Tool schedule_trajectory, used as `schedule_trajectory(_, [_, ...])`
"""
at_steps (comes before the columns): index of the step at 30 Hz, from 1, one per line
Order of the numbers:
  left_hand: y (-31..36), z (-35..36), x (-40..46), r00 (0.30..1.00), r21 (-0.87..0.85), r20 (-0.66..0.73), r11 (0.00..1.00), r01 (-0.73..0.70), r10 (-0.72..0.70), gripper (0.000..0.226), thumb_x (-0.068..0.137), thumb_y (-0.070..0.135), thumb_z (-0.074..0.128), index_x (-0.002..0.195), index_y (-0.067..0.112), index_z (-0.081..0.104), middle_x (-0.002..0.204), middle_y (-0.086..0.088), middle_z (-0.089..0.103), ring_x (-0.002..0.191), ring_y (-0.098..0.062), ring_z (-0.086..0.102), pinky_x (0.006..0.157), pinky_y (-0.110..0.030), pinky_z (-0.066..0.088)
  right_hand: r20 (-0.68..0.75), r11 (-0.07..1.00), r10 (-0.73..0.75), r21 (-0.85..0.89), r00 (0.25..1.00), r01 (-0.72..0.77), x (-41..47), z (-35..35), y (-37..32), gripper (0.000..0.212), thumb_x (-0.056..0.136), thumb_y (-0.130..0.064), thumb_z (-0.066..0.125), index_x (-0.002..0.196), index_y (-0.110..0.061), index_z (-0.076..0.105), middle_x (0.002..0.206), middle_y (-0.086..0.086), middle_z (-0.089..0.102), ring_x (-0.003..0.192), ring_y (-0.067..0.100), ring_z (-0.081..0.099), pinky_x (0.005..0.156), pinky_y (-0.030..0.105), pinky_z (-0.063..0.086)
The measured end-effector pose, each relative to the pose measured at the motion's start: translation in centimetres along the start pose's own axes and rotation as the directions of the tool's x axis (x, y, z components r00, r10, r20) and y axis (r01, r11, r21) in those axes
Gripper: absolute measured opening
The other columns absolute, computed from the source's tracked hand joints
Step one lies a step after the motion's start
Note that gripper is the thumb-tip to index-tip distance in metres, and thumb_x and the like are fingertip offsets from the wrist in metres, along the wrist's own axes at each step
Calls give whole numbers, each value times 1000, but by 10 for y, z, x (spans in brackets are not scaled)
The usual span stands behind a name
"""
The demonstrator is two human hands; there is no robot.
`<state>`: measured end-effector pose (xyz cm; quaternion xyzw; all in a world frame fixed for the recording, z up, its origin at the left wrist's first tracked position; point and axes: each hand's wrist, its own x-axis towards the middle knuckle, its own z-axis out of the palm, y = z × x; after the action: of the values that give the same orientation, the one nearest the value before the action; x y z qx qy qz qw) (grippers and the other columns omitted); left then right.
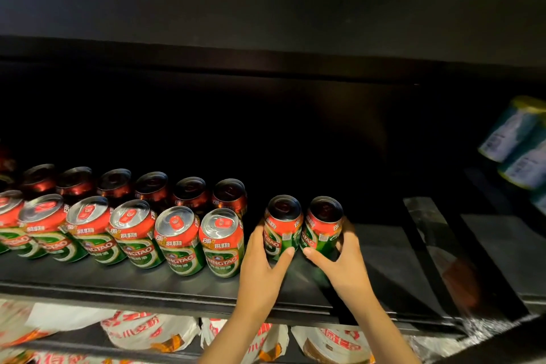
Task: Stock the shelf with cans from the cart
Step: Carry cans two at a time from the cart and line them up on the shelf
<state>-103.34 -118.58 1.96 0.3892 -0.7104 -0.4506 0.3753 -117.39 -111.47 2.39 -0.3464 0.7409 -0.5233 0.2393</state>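
Two rows of green-and-red cans (220, 242) are standing upright on the dark shelf (147, 287), running in from the left edge, a front row with labels facing out and a back row (190, 195) tucked in shadow behind it. They are sitting shoulder to shoulder, likely so the shelf fills evenly and each label reads from the aisle.

Just right of the last front can, the left hand (263, 263) is wrapping around a can (282, 227), thumb across the front and fingers curling behind it. Beside it, the right hand (345, 257) is gripping a second can (323, 226) the same way. Both cans are sitting upright and nearly touching each other, set a little deeper than the front row, which suggests they are being steered toward the back row, extending it rightward. Whether their bases are resting on the shelf I cannot tell.

Further right, the shelf is lying bare, leaving room for more cans. At the far right edge, pale blue-and-white cans (514, 139) are blurring out. Below the shelf, white printed bags (147, 334) are lying on a lower level. The cart is not showing.
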Motion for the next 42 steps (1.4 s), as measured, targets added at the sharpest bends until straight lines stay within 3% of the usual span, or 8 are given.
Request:
schedule_trajectory(2, [-3,1,0,1000,-11,-6,1000,5,-5,47,84,31,67,125,30,45,116,17,57,112,3,52,94,-24,46,-1,998,10,59,1000,-10,-1,-1,1,63,68,-24,83,115,-29,41,113,-13,58,105,0,57,88,24,50])
schedule_trajectory(4, [-4,0,-1,1000,-1,-9,1000,1,-1,49,83,28,68,124,37,42,118,19,55,113,5,50,94,-18,43,8,996,4,86,1000,-5,-2,-2,0,62,70,-17,82,116,-30,42,109,-22,56,101,-8,55,79,13,48])
schedule_trajectory(7, [-3,-1,-2,1000,31,1,999,-18,18,53,85,21,65,119,49,34,118,21,52,112,9,47,90,-9,37,20,998,-28,51,999,27,-3,-3,0,51,72,-17,80,111,-25,48,110,-12,58,103,-4,56,73,10,45])
schedule_trajectory(17, [-10,1,-2,999,40,28,999,-29,28,58,88,32,61,138,28,33,127,16,50,121,1,46,102,-25,40,-3,998,-46,47,999,46,-6,-1,-3,58,71,-25,81,117,-28,46,113,-14,46,103,-3,52,75,10,44])
schedule_trajectory(25, [-5,1,-2,994,111,0,988,-111,112,46,87,32,63,122,41,35,113,22,41,112,3,44,88,-11,38,15,998,-25,59,1000,24,-4,-3,2,59,72,-17,80,118,-22,44,117,-1,54,107,7,56,74,13,46])
schedule_trajectory(31, [-9,1,-2,999,46,37,999,-29,27,55,89,29,60,133,38,28,124,23,45,116,13,41,89,1,32,53,998,-31,50,998,28,-5,-4,0,53,76,-17,76,118,-23,43,114,-6,54,107,4,55,72,11,46])
schedule_trajectory(36, [-11,3,-3,1000,17,26,1000,-1,0,60,87,33,63,131,45,23,128,23,44,120,10,41,97,-14,35,17,998,5,62,1000,-6,-5,-3,1,60,69,-27,82,116,-24,45,116,-1,54,106,9,57,83,21,48])
schedule_trajectory(42, [-8,2,-4,998,101,14,993,-64,63,54,88,36,60,134,29,33,121,17,43,117,3,42,97,-16,38,5,998,-1,58,1000,1,-4,-3,3,58,69,-23,82,115,-21,47,112,-2,58,105,10,58,83,22,49])
